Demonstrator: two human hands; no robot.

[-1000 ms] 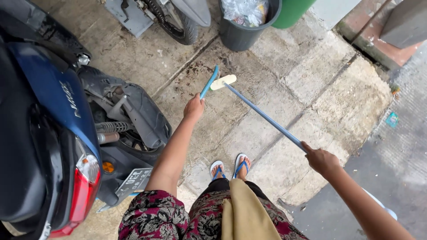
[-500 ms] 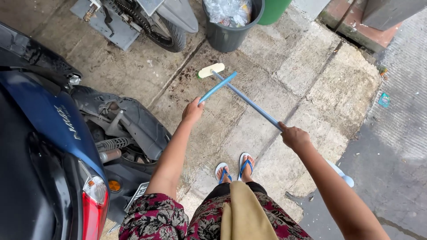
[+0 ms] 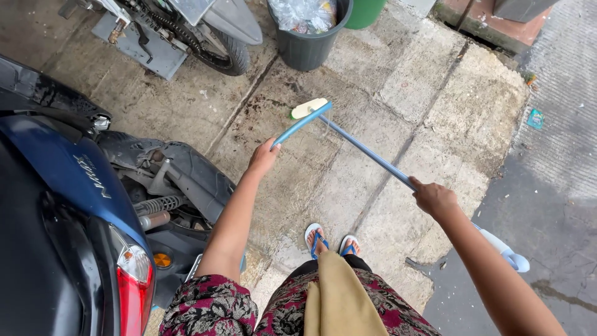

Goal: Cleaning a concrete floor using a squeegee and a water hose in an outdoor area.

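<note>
A person in a floral garment and blue sandals [image 3: 329, 239] stands on a stained concrete forecourt [image 3: 429, 106], scrubbing it with water. The left hand [image 3: 263, 157] is closed around a blue hose [image 3: 301, 124], aiming its nozzle end at the slab just in front of the dark bin [image 3: 308, 46] near the forecourt's far edge. The right hand [image 3: 433, 198] is wrapped tight round the long blue handle of a scrubbing brush [image 3: 367, 149], whose pale head [image 3: 309, 108] rests on the concrete right beside the hose tip, short of the bin.

The step in hand looks like wetting and scrubbing the dirty patch of paving together: the concrete around the brush head appears darker and speckled with grime. A blue scooter [image 3: 68, 205] is parked along the left edge, a second motorcycle's rear wheel [image 3: 227, 53] stands at the far left, and a green container [image 3: 364, 12] sits behind the bin.

By the look of it, the next stroke calls for drawing the brush head across the stained joint while keeping the hose aimed at the same spot, and steering clear of the parked scooter's rear mudguard [image 3: 186, 168]. A small scrap of litter [image 3: 535, 118] lies where the forecourt's right edge meets the grey roadway [image 3: 559, 186].
</note>
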